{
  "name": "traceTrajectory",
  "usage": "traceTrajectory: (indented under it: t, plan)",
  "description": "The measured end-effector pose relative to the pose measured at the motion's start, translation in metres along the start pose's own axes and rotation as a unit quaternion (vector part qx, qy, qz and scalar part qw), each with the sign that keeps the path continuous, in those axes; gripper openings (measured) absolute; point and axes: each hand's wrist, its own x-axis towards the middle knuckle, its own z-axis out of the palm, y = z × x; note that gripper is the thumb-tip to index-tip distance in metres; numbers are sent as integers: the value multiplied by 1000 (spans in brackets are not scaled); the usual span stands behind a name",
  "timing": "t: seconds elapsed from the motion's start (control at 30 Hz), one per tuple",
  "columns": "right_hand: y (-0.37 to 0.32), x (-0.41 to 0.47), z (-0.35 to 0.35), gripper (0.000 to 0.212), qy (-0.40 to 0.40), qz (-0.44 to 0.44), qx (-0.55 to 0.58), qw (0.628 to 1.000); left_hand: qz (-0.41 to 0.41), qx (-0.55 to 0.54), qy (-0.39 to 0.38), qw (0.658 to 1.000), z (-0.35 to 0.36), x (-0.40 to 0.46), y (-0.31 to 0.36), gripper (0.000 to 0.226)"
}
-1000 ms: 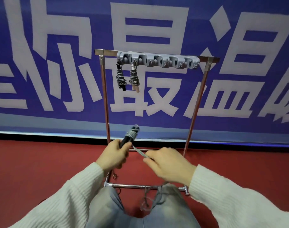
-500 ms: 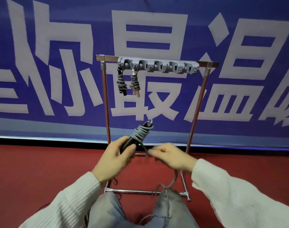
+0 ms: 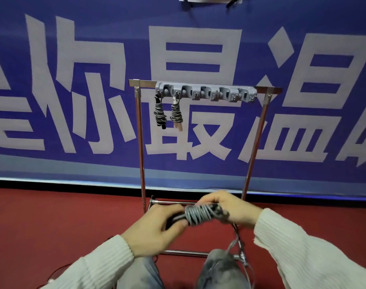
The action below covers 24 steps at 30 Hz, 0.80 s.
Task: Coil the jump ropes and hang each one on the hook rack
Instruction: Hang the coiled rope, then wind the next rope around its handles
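Rack (image 3: 205, 93) holds 2 coiled ropes (image 3: 160, 115); both hands (image 3: 155, 228) grip 3rd (image 3: 200, 214).

Your left hand (image 3: 155, 230) grips the black handle end of a grey jump rope (image 3: 200, 214), held level in front of you. Your right hand (image 3: 230, 209) holds the other end of its wound coil, from which a loose tail hangs down. Far behind stands a metal stand (image 3: 140, 142) on red floor (image 3: 52, 222), carrying a grey hook rack (image 3: 205, 93). Two coiled ropes hang from its left hooks: a black-handled bundle (image 3: 160, 116) and a pale-handled bundle (image 3: 176, 116) beside it. A blue banner (image 3: 73, 80) fills the background.
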Motion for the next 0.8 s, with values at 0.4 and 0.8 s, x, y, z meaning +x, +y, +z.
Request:
traceTrajectory:
  t: [0.4, 0.8]
  plan:
    - [-27, 3, 7, 26, 59, -80, -439, 893, -170, 239, 6, 956, 20, 29, -39, 26]
    - [-32, -5, 8, 13, -108, -64, -85, 988, -125, -3, -237, 964, 26, -1, 0, 20]
